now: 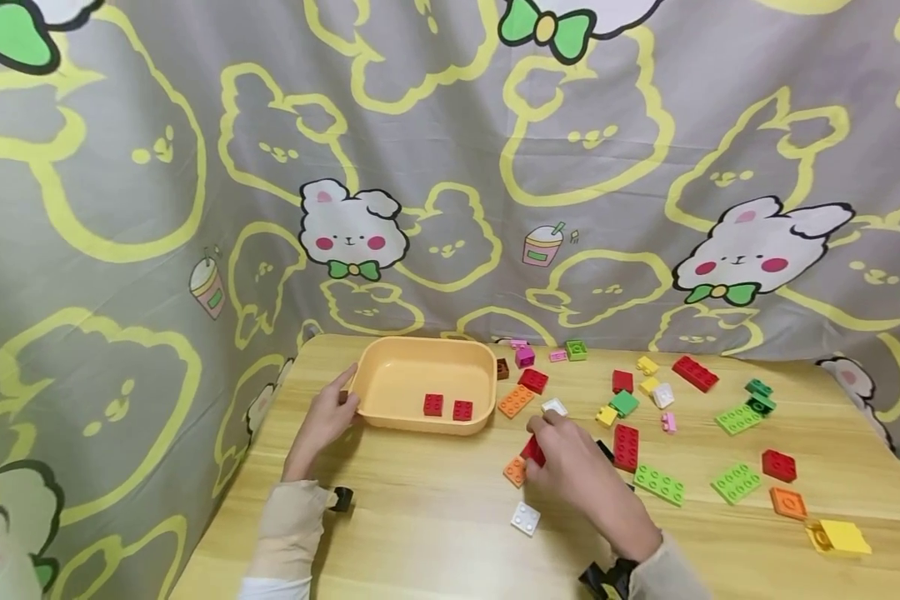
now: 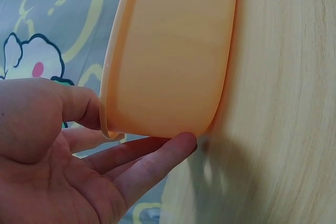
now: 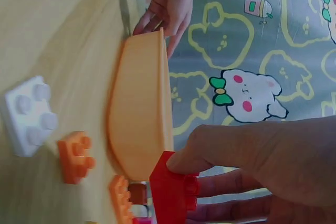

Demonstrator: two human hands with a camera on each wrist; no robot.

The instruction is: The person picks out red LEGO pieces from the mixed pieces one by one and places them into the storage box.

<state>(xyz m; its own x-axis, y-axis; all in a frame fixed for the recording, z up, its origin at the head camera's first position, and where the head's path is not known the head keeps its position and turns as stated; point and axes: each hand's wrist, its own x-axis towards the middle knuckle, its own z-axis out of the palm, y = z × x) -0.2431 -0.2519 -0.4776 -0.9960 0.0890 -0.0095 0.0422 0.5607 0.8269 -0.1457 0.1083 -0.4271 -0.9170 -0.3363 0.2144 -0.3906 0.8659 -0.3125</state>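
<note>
My left hand is at the left end of an orange plastic tray. In the left wrist view the thumb and fingers hold the tray's rim and end wall. Two small red bricks sit inside, near its front right. To the right of the tray, my right hand pinches a red toy brick between thumb and fingers, its studs facing the fingers. Just by that hand lie an orange square brick and a white square brick.
Several loose bricks cover the table's right side, among them a long red one, lime ones and a yellow one. An orange plate brick lies beside the tray. A patterned curtain hangs behind the table.
</note>
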